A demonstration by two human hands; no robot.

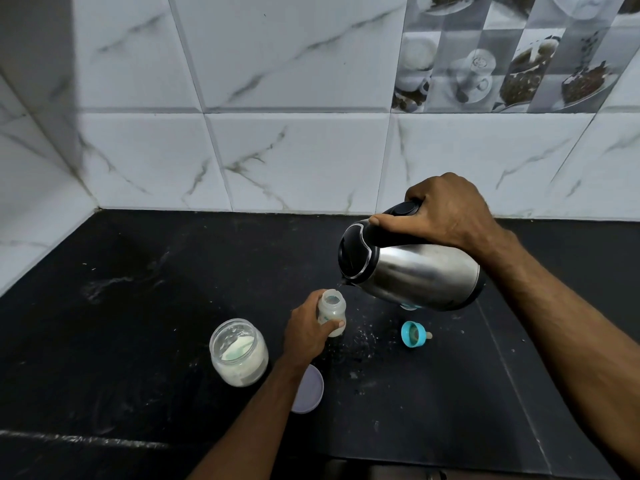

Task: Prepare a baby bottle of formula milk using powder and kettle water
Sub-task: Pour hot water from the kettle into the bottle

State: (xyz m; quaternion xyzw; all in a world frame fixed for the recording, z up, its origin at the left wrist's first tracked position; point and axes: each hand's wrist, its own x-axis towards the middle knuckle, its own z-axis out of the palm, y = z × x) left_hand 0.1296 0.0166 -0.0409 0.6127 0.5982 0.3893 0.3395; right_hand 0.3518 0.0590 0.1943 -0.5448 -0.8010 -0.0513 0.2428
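Note:
A small clear baby bottle (332, 308) stands upright and uncapped on the black counter (156, 306), with my left hand (306, 332) wrapped around its body. My right hand (446, 211) grips the black handle of a steel kettle (415, 271), which is tilted to the left. Its spout hangs just above and right of the bottle's mouth. An open glass jar of white formula powder (239, 353) holding a pale green scoop stands left of my left hand. The blue teat ring (414, 334) lies on its side to the right of the bottle.
A pale round jar lid (310, 389) lies partly under my left forearm. White powder is spilled on the counter around the bottle. Marble-look tiled walls close the counter at the back and left. A seam runs down the counter on the right.

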